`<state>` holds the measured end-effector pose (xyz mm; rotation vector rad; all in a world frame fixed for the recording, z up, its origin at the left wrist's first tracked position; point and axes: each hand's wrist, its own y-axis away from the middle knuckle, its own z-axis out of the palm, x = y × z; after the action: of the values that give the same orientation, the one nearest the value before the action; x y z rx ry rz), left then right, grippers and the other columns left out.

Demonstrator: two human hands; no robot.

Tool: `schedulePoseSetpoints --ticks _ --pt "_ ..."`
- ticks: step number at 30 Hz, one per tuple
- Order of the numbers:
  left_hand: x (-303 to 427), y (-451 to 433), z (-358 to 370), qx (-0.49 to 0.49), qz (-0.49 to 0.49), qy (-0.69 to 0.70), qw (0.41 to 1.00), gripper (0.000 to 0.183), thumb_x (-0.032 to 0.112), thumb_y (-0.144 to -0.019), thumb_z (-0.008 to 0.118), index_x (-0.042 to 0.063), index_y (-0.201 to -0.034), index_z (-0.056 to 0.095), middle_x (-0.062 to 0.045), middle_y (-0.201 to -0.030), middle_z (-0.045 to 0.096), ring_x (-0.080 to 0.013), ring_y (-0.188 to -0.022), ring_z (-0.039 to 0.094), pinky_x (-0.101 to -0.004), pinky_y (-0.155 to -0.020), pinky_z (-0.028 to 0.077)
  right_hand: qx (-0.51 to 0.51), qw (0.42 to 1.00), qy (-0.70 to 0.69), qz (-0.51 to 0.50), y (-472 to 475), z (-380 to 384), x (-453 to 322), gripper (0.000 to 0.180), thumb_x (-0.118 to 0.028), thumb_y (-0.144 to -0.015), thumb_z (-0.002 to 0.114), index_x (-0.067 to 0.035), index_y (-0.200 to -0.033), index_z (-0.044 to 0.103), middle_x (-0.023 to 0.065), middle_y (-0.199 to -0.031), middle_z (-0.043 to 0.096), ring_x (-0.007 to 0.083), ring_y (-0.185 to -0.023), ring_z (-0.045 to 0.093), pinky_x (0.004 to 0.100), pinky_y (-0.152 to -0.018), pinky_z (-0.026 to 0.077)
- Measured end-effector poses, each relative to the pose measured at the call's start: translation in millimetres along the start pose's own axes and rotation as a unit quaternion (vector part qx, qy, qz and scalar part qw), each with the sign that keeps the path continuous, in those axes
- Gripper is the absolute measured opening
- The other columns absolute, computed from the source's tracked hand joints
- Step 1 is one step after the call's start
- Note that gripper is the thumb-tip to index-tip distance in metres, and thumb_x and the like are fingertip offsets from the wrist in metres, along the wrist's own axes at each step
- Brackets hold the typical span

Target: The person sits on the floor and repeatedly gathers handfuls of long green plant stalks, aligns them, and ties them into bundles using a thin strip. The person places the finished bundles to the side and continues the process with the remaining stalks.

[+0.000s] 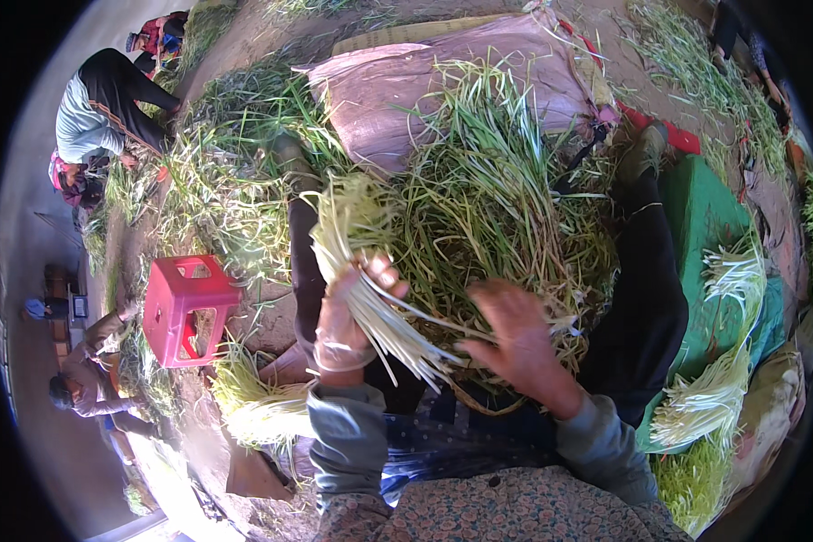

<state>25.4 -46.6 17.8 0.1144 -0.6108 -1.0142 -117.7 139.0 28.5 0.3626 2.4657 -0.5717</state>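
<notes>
My left hand (349,305) is closed round a bundle of pale yellow-white stalks (386,325), with leafy tops fanning out above it and cut ends pointing down to the right. Rubber bands or a similar pale band circle that wrist. My right hand (508,332) is slightly blurred, palm turned inward with fingers apart, beside the stalk ends. One thin stalk stretches from the bundle towards its thumb; whether they touch I cannot tell. Between my legs lies a heap of long green leaves (494,203), partly over a pinkish woven sack (379,101).
A red plastic stool (193,305) stands at the left, near a pile of pale stalks (264,413). More bundles (704,406) lie on green sheeting (698,203) at the right. Loose leaves cover much of the ground. Other people sit or bend at the left and upper right.
</notes>
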Motion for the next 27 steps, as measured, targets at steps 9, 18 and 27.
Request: schedulePoseSetpoints --ticks 9,18,27 --pt "-56.2 51.9 -15.3 0.019 -0.01 -0.031 0.999 0.058 0.023 -0.071 0.07 0.007 -0.119 0.041 -0.01 -0.093 0.052 -0.0255 -0.092 0.054 -0.0444 -0.087 0.045 -0.19 0.97 -0.136 0.066 63.7 65.3 -6.2 0.017 -0.024 -0.083 0.052 -0.007 -0.083 0.05 0.0116 -0.057 0.055 0.0331 -0.052 0.057 0.0437 -0.043 0.042" --pt "-21.3 44.0 6.0 -0.035 0.021 0.042 0.998 0.069 0.012 -0.084 0.055 0.005 -0.138 0.014 0.001 -0.059 0.04 -0.0077 -0.048 0.037 -0.0219 -0.045 0.036 -0.02 0.988 -0.101 0.115 28.8 31.9 62.7 0.012 -0.018 -0.082 0.053 -0.007 -0.084 0.052 0.0122 -0.071 0.057 0.0313 -0.059 0.056 0.0386 -0.05 0.045" --pt "-94.9 58.8 -30.3 0.101 -0.129 -0.044 0.985 0.024 0.017 -0.073 0.061 0.004 -0.091 0.055 -0.014 -0.088 0.058 -0.0234 -0.07 0.056 -0.045 -0.075 0.051 -0.086 0.969 0.144 0.181 27.0 67.6 70.8 0.034 -0.022 -0.071 0.063 -0.005 -0.1 0.053 0.0147 -0.101 0.054 0.0331 -0.098 0.048 0.0408 -0.074 0.046"
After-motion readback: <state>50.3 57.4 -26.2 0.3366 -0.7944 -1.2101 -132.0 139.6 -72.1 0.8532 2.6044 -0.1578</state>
